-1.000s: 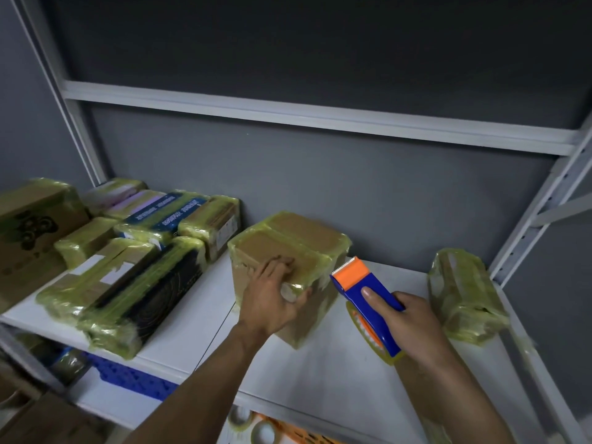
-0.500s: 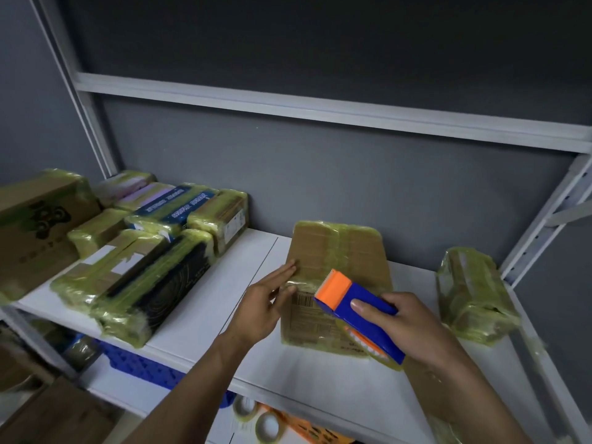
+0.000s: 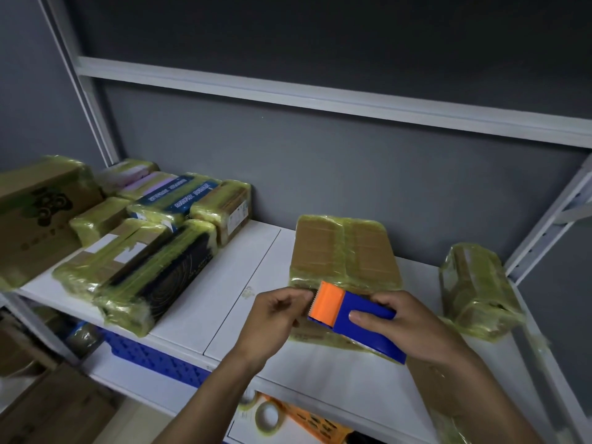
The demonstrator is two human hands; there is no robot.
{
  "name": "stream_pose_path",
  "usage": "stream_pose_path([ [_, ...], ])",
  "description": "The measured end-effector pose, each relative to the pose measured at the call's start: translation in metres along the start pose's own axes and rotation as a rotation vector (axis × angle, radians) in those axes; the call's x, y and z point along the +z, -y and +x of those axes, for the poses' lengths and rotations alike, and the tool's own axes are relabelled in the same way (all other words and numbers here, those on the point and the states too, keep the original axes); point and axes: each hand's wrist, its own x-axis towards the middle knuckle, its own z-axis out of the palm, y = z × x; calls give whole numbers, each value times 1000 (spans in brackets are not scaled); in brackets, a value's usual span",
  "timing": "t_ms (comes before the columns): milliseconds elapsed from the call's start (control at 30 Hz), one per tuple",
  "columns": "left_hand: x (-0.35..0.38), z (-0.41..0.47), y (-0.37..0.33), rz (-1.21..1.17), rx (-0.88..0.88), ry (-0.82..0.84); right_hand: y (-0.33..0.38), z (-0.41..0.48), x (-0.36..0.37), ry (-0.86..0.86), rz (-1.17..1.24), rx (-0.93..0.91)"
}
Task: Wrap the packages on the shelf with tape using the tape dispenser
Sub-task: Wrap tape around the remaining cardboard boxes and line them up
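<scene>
A brown cardboard package point(image 3: 344, 251) wrapped in yellowish clear tape lies flat on the white shelf point(image 3: 224, 283), in the middle. My right hand point(image 3: 403, 325) grips the blue tape dispenser point(image 3: 362, 322) with its orange head, held just over the package's near end. My left hand point(image 3: 275, 322) is at the dispenser's toothed orange edge, fingers curled and pinching there; the tape end itself is too thin to make out.
Several wrapped packages point(image 3: 144, 251) are stacked on the shelf's left, with a big brown box point(image 3: 38, 216) at the far left. Another wrapped package point(image 3: 477, 286) stands at the right by the shelf post. Tape rolls point(image 3: 269, 415) and a blue crate point(image 3: 153, 360) sit on the shelf below.
The package was tipped from standing to lying flat. My left hand left its side and came to the dispenser's orange head; my right hand brought the dispenser nearer to me.
</scene>
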Motion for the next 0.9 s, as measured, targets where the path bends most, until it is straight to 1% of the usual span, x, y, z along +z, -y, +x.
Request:
stream_pose_path([
  [133, -2, 1, -2, 33, -20, -41, 7, -3, 2, 8, 11, -8],
  [233, -2, 3, -1, 52, 8, -68, 14, -3, 5, 8, -18, -5],
  [333, -14, 9, -3, 36, 19, -166, 21, -3, 5, -16, -56, 13],
  [400, -34, 15, -1, 42, 33, -247, 25, -6, -3, -49, -113, 31],
  [533, -57, 19, 8, 153, 48, -276, 32, -9, -16, -104, -226, 54],
  [667, -55, 27, 11, 72, -20, -319, 44, -5, -10, -180, -371, 36],
  [800, -50, 36, 10, -25, -30, -334, 70, 4, -7, -262, -506, 45],
  [900, -46, 46, 13, -74, -42, -371, 87, 19, -8, -236, -622, 74],
])
